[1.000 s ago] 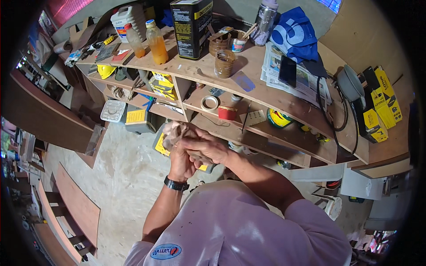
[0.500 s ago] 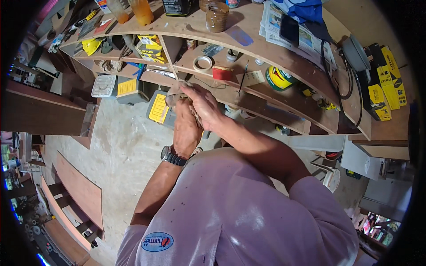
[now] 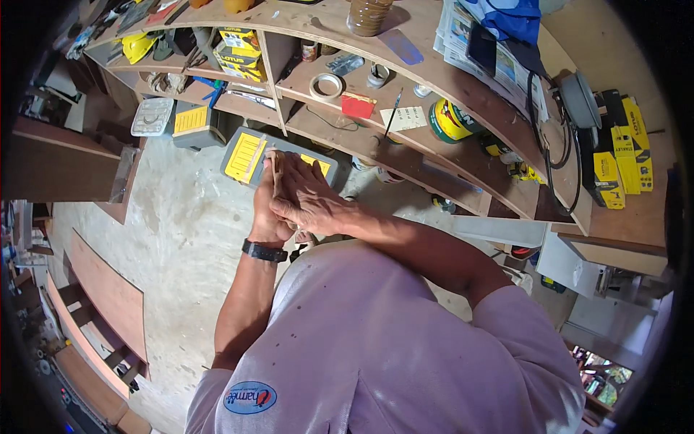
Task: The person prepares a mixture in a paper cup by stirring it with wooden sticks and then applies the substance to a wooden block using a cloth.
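In front of my chest my two hands are pressed together with a tan-brown rag (image 3: 276,168) between them. My left hand (image 3: 266,213) is upright under it, mostly covered, a dark watch on its wrist. Over it lies my right hand (image 3: 311,195), fingers stretched along the rag and thumb bent across. Only a folded edge of the rag shows; the rest is hidden by my palms. Just beyond my fingertips, on the floor, stands a grey toolbox (image 3: 233,163) with yellow panels on its lid.
Ahead is a curved wooden shelf unit (image 3: 426,79) with a tape roll (image 3: 327,86), red sandpaper (image 3: 357,105), a brush (image 3: 394,113) and a green-yellow tub (image 3: 454,119). Newspapers (image 3: 455,43) lie at its right. At left are a dark cabinet (image 3: 61,163) and a wooden panel (image 3: 108,289) on the floor.
My hands have come lower and nearer to me. The right hand has turned and flattened over the left, and less of the rag shows. The view has shifted slightly downward.
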Available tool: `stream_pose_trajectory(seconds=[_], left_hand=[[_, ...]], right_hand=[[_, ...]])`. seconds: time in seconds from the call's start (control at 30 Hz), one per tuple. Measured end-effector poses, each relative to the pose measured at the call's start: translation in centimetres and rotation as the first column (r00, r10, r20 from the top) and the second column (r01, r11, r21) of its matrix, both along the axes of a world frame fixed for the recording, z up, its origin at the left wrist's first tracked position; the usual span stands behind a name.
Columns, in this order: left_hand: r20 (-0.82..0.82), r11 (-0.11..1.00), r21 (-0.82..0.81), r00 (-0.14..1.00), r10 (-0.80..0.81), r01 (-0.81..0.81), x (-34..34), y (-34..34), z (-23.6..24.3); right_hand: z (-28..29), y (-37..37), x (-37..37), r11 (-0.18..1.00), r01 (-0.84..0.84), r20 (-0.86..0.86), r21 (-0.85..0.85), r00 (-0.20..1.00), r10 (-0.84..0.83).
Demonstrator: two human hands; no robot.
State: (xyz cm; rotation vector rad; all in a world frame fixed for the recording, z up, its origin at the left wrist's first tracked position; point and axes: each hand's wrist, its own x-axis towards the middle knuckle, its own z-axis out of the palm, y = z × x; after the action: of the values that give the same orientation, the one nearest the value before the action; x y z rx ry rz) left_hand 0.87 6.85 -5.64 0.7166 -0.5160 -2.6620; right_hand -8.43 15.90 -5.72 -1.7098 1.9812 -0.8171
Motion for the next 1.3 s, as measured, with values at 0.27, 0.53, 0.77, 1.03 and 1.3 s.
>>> stream_pose_trajectory(seconds=[0.27, 0.53, 0.77, 1.03, 1.3], left_hand=[[0.225, 0.996, 0.025, 0.971, 0.083, -0.091, 3.0, -0.5, -1.5], [0.213, 0.955, 0.131, 0.949, 0.234, -0.265, 5.9, 0.4, -5.7], [0.353, 0.890, 0.102, 0.853, 0.385, -0.445, 15.5, 1.3, -12.1], [0.550, 0.731, 0.169, 0.679, 0.487, -0.661, 23.1, 9.6, -15.1], [0.558, 0.676, 0.153, 0.628, 0.543, -0.721, 23.1, 10.9, -15.0]], right_hand=[[-2.2, 0.1, -1.2, 0.957, -0.205, 0.081, -0.204, 0.971, 0.225], [-7.6, 0.1, -11.9, 0.972, 0.231, 0.675, -0.036, 0.723, -0.146], [-18.7, -1.3, -34.9, 0.507, 0.850, 0.397, -0.139, 0.517, -0.758], [-19.3, -10.7, -34.7, 0.457, 0.875, 0.492, 0.159, 0.332, -0.805], [-20.7, -17.1, -41.5, 0.230, 0.944, 0.435, 0.236, 0.109, -0.894]])
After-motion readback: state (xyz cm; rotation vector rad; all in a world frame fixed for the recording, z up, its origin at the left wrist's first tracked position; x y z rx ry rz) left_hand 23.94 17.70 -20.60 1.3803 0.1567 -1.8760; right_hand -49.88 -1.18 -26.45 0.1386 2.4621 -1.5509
